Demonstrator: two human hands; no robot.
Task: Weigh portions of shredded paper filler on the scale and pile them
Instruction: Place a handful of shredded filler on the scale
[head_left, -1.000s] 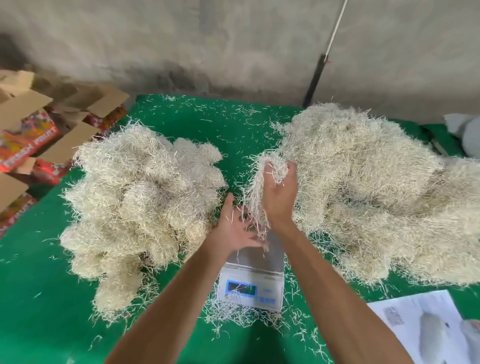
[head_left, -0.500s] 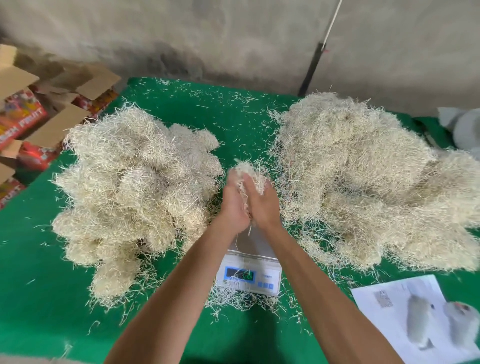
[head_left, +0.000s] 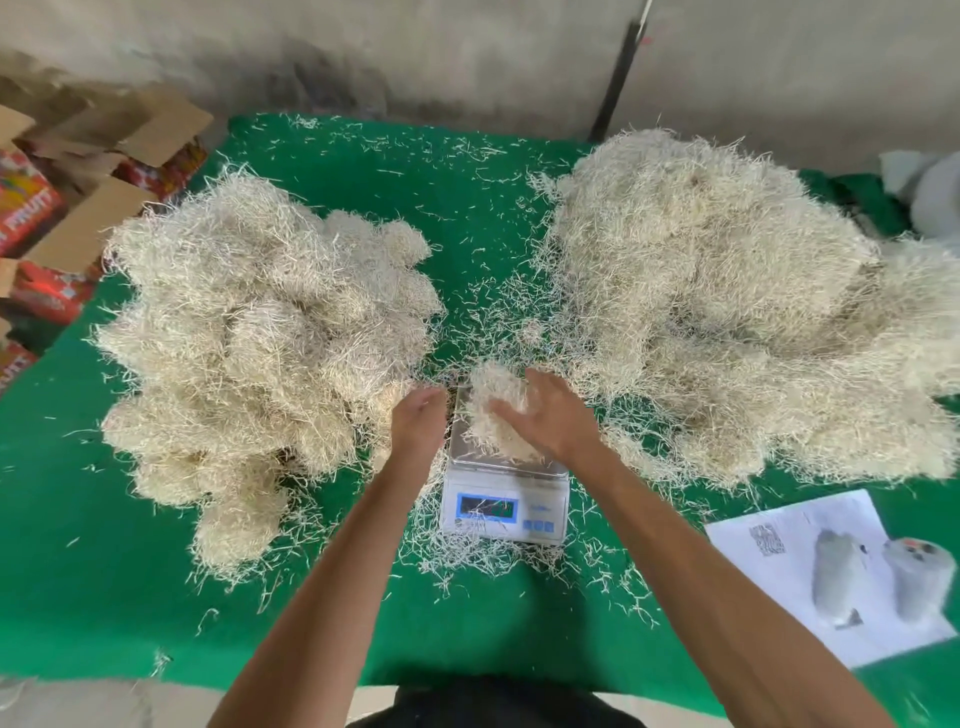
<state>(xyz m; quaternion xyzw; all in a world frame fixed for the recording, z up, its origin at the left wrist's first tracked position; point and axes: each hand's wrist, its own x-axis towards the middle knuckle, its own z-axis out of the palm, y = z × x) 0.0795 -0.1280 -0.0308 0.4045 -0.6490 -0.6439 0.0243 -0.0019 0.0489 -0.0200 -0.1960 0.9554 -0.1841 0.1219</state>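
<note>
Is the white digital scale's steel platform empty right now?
No. A clump of shredded paper filler sits on the white digital scale, with the right hand resting on it.

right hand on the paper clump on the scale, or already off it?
Touching. The head view shows the right hand with its fingers lying on the small clump of pale shredded paper resting on the white digital scale's platform.

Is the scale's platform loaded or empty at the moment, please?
Loaded: a clump of shredded paper sits on the scale platform, the right hand resting on it.
</note>
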